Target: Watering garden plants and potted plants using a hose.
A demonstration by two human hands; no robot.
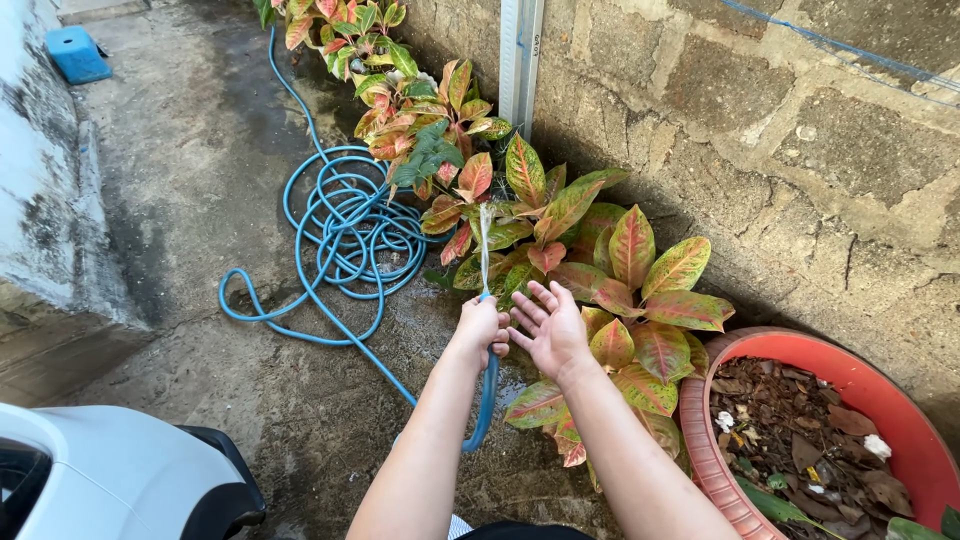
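Observation:
My left hand (480, 328) grips the end of a blue garden hose (335, 225), and a thin jet of water (485, 245) shoots away from it toward the plants. My right hand (548, 330) is held open right beside the nozzle end, palm up, fingers spread, holding nothing. Both hands hover over red, pink and green leafy plants (600, 260) growing in a row along the foot of a stone wall. The rest of the hose lies coiled on the wet concrete to the left, and one loop hangs down below my left hand.
A large orange-red pot (700, 420) filled with dry leaves and soil stands at lower right against the stone wall (760, 130). A white vehicle part (110, 480) fills the lower left corner. A blue stool (75, 52) sits at the far upper left.

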